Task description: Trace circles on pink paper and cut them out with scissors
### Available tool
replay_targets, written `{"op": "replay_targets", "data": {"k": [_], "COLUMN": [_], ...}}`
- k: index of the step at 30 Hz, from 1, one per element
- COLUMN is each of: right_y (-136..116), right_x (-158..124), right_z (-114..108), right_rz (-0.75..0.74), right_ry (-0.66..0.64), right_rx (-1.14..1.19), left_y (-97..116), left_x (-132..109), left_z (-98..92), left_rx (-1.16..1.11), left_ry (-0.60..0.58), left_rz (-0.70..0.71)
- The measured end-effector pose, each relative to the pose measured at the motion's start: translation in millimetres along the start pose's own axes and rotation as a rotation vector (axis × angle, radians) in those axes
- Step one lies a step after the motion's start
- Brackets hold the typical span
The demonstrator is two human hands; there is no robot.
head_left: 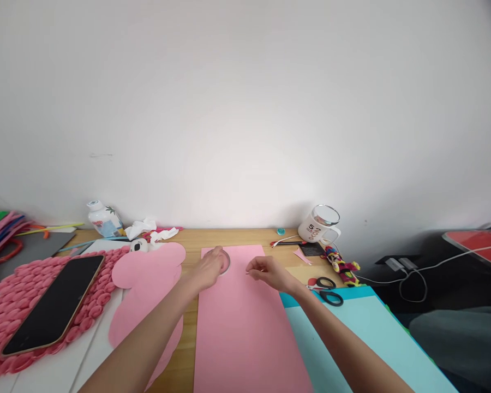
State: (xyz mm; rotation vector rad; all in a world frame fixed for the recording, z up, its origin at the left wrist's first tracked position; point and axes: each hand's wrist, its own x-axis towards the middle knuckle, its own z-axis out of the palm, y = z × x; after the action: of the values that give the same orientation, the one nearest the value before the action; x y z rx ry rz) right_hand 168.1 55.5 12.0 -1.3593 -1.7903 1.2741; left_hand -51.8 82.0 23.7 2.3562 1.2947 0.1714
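ring (229,263) on pink paper (245,338) is touched by left hand (209,271), grip unclear | right hand (272,273) is curled right of ring, hold can't be told

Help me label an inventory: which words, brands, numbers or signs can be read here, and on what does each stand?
"5." on the white, silver-rimmed mug; its other lettering is too small to read surely.
Red print on the white plastic bottle: too blurred to read.
Pale print on the small black rectangular card: too small to read.
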Motion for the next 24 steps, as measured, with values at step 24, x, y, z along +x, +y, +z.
{"op": "replay_targets", "data": {"k": [24], "right_y": [25], "right_x": [-52], "right_z": [28], "right_rz": [0.005], "right_ry": [0.416], "right_rx": [0.203], "left_y": [40], "left_x": [18], "left_z": [64.5], "left_rx": [-0.053], "left_ry": [0.456], "left_rz": [0.176]}}
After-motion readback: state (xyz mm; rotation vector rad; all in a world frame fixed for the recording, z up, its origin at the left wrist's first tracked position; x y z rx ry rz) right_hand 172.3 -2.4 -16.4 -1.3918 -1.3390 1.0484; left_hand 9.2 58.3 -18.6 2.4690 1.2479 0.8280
